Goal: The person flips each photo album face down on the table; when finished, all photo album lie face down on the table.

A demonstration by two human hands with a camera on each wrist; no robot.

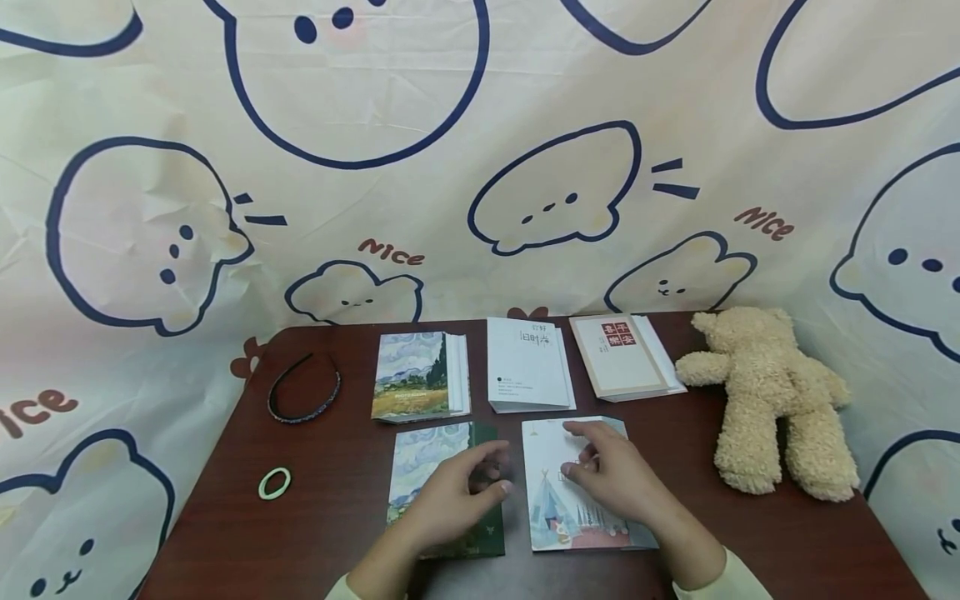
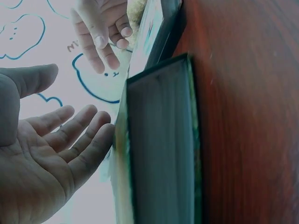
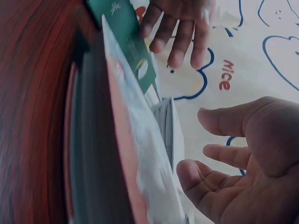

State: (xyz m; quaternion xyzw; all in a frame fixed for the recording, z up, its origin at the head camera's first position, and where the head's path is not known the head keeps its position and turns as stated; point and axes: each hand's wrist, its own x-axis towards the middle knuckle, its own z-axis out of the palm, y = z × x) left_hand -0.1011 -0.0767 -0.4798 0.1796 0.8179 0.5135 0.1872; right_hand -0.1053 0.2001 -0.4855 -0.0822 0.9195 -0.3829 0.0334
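Note:
My left hand (image 1: 448, 498) hovers over a thick book with a painted cover and a dark green side panel (image 1: 491, 537). In the left wrist view its fingers are spread and hold nothing, and the page edges of this green-bordered book (image 2: 161, 144) face the camera. My right hand (image 1: 626, 482) is above a pale book with a tent drawing (image 1: 546, 454). The right wrist view has the fingers loosely bent with nothing between them, beside this book's pinkish lower cover (image 3: 122, 140). Both books lie flat, side by side, at the front of the table.
Behind stand, in a row, a landscape-cover book (image 1: 411, 375), a white book (image 1: 523, 367) and a cream book with a red square (image 1: 618, 358). A teddy bear (image 1: 765, 392) lies at right. A headband (image 1: 303, 417) and a pale green ring (image 1: 262, 487) lie on the left.

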